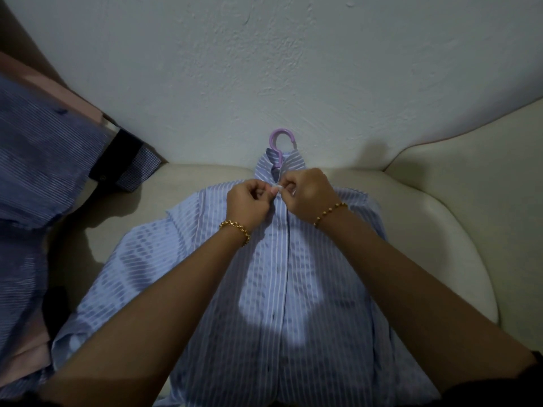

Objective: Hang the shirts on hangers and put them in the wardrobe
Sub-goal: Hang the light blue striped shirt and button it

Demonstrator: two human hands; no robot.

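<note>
Hands curled, left hand (248, 201) and right hand (308, 191) pinch the striped shirt (282, 289) below its collar.

- One view only, from a camera on the person's head; it looks forward and steeply down.
- It is near: both forearms stretch up from the bottom edge, and the left hand (248, 201) and right hand (308, 192) meet close to the middle.
- The striped shirt (264, 289) on the cream sofa (426, 230) fills the lower half, the white wall (264, 69) the upper half.
- The wide lens bends the sofa edges into curves.
- Other shirts (35, 142) are cut by the left edge.
</note>
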